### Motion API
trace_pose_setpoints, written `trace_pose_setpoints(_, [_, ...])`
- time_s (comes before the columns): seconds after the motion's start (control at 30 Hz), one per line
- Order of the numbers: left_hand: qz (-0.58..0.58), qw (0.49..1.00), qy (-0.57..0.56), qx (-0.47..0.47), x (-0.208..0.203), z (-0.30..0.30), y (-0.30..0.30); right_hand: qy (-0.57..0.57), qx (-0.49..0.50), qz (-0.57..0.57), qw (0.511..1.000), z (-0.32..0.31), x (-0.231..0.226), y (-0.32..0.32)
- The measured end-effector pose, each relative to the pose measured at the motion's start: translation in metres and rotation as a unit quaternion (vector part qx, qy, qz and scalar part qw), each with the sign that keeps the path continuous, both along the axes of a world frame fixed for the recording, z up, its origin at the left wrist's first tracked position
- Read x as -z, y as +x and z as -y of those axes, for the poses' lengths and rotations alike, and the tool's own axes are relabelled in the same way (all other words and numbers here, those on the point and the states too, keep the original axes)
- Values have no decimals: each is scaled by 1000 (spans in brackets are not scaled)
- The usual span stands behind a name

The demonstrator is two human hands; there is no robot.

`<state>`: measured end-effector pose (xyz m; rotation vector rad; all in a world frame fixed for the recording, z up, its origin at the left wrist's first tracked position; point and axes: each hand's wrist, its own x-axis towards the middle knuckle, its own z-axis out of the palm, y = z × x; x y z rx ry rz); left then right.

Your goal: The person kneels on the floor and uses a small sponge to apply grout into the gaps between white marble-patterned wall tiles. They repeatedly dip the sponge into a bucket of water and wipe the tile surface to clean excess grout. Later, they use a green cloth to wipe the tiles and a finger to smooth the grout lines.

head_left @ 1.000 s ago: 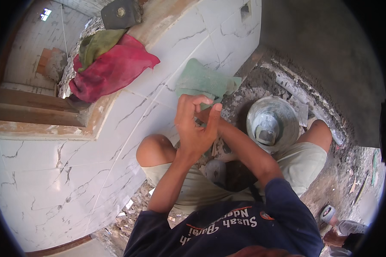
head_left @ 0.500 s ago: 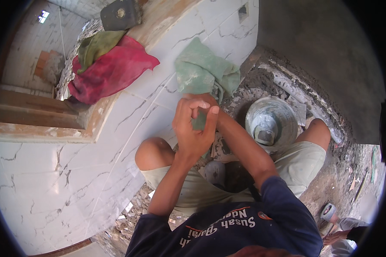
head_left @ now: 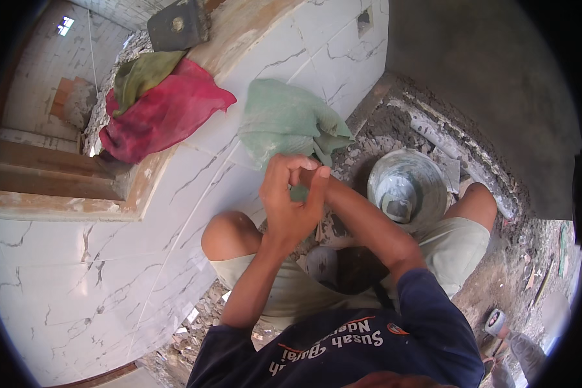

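Note:
A pale green cloth (head_left: 284, 119) spreads out beyond my hands, against the white veined tiles. My left hand (head_left: 291, 194) is curled, its thumb held apart from the bent fingers, and a bit of green shows in the gap. Crossing in from the right, my right hand (head_left: 317, 173) meets it at the cloth's near end. The left hand covers most of its fingers, but the cloth runs out from where both hands close together.
A whitish bucket (head_left: 427, 184) with wet residue stands beside my right knee. Tiled wall (head_left: 110, 265) lies left, with a wooden-framed opening (head_left: 58, 205). A red cloth (head_left: 165, 116) and an olive cloth (head_left: 142, 77) hang over its ledge. Rubble (head_left: 197, 333) covers the ground; another person's foot is at lower right.
The green cloth has swung left and toward me and lies more spread out. My right hand has drawn slightly nearer, more behind the left hand, which stays almost in place.

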<state>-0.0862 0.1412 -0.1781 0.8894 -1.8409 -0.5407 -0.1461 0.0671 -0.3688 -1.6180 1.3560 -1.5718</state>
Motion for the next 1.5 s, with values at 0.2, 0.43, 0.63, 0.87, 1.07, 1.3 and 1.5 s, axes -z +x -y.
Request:
trace_pose_setpoints(0.2, [6, 1000, -5, 8, -1, -1, -2, -10, 18, -19, 1000, 44, -25, -32])
trace_pose_setpoints(0.43, [21, 1000, -1, -3, 0, 2, 2, 12, 135, -64, 989, 100, -58, -77])
trace_pose_setpoints(0.63, [16, 1000, 24, 3, -3, -3, -3, 56, 238, -180, 953, 146, -78, -107])
trace_pose_setpoints(0.87, [30, 999, 37, 12, -1, -6, -9, -100, 224, -130, 961, 133, -39, -98])
trace_pose_setpoints(1.07, [28, 999, 39, 18, -1, -8, -15, -117, 120, -14, 986, 148, -57, -107])
trace_pose_setpoints(1.3, [31, 999, 30, 18, -1, -13, -13, 211, 136, -217, 943, 165, -113, -149])
trace_pose_setpoints(1.5, [19, 998, 54, 27, -1, -10, -16, 4, 76, -17, 997, 113, -41, -127])
